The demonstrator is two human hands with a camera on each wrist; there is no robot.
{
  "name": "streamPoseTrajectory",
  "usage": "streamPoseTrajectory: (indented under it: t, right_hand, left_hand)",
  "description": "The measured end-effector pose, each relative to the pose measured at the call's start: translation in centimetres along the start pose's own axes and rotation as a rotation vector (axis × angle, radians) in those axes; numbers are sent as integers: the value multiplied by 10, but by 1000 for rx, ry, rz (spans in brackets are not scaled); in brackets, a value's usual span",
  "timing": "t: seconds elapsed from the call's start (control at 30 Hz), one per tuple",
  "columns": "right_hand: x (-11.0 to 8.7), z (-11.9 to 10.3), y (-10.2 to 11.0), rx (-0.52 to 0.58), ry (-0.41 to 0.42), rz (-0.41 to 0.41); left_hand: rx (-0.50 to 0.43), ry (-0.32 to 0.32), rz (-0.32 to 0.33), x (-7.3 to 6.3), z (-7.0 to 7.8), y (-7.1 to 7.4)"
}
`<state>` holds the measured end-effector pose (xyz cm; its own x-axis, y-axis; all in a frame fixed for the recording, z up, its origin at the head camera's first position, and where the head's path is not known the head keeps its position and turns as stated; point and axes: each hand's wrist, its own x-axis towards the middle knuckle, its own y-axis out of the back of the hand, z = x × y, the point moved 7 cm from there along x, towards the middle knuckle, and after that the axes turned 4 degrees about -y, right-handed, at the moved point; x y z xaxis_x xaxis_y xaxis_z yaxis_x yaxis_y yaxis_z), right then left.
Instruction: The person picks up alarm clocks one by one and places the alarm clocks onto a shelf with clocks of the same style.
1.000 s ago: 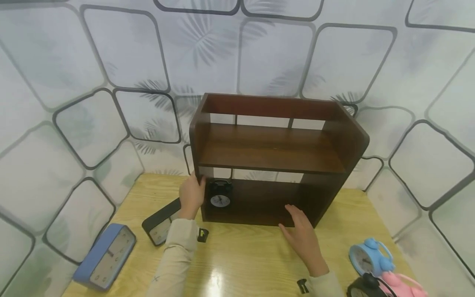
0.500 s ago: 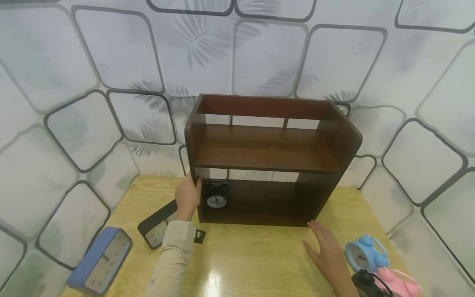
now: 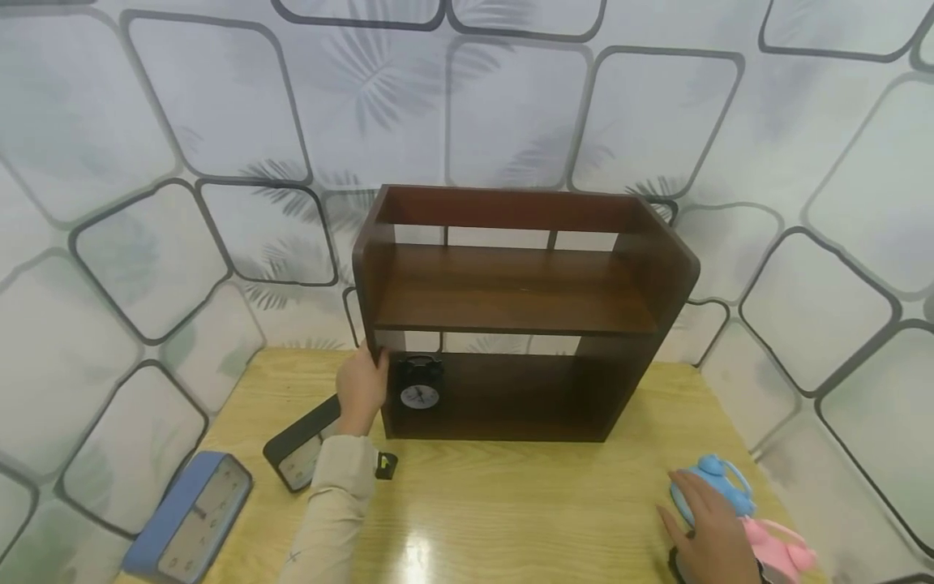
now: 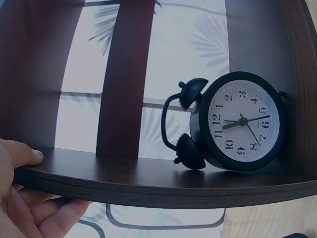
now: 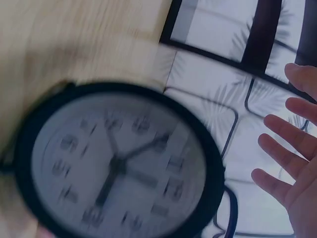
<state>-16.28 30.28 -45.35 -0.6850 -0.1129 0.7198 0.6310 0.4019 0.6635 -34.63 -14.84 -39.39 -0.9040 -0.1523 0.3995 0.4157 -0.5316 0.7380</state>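
My left hand (image 3: 361,388) grips the left side panel of a dark brown two-tier wooden shelf (image 3: 516,288), thumb on one face and fingers on the other in the left wrist view. On the lower tier, beside that panel, stands a black twin-bell alarm clock (image 4: 242,121) with a white dial. Fingers spread and relaxed, my right hand (image 3: 709,527) is over the right side of the table. Beneath it is another black alarm clock (image 5: 119,163), mostly hidden in the head view. A light blue alarm clock (image 3: 730,485) is partly covered by the same hand.
A pink clock-like object (image 3: 779,553) lies beside the blue one. Left of the shelf, a black rectangular clock (image 3: 302,453) and a blue rectangular clock (image 3: 195,515) rest on the wood-grain table (image 3: 474,503). Patterned walls (image 3: 525,113) enclose the back and sides.
My right hand has left the front of the lower tier and moved right and nearer, to the clocks. My left hand stays on the shelf's panel. The view has turned slightly right.
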Motion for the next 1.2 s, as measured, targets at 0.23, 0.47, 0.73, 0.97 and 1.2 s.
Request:
streamPoseTrajectory:
  t: [0.23, 0.47, 0.73, 0.97, 1.2]
  right_hand:
    - [-14, 16, 13, -64, 119, 5]
    - [-32, 36, 13, -119, 67, -58]
    - [-44, 45, 10, -138, -7, -125]
    - [-44, 46, 9, -84, 35, -105]
    - [-40, 45, 3, -74, 61, -151]
  left_hand:
    - [-4, 8, -3, 0, -1, 1]
    - [-2, 13, 4, 1, -2, 2]
    - [-15, 18, -10, 1, -2, -1]
    - [-66, 23, 26, 3, -2, 1]
    - [-98, 63, 115, 7, -6, 1]
